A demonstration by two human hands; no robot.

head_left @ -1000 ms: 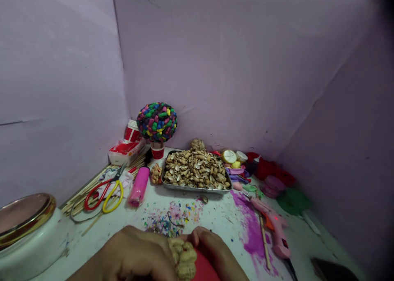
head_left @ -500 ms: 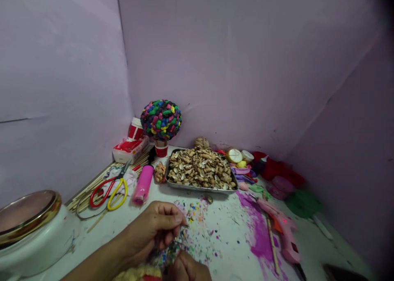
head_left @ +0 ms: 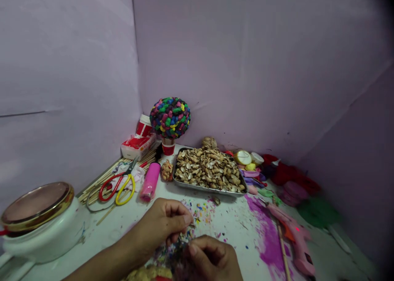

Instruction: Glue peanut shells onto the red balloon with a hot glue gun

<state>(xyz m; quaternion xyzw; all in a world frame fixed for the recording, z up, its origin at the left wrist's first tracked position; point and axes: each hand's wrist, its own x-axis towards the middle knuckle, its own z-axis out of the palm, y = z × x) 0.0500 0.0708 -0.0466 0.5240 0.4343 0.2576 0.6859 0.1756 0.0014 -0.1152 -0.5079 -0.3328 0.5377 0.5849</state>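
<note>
My left hand is closed in a pinch above the paint-speckled table. Something tiny may sit at its fingertips, too small to make out. Just below and to the right, my right hand is also pinched, thumb against finger; what it holds, if anything, is hidden. A lumpy yellowish object with a red patch shows at the bottom edge, partly cut off, under my left wrist. Beyond the hands stands a metal tray heaped with nut shells. One loose shell lies before it.
At left are a white pot with a lid, scissors and a pink roll. A multicoloured ball tree in a red cup stands behind, beside a tissue box. At right lie a pink glue gun and a stick.
The view has swung slightly left, so the table things appear farther right. My right hand has risen from the bottom edge and come farther into view beside my left, which stays pinched.
</note>
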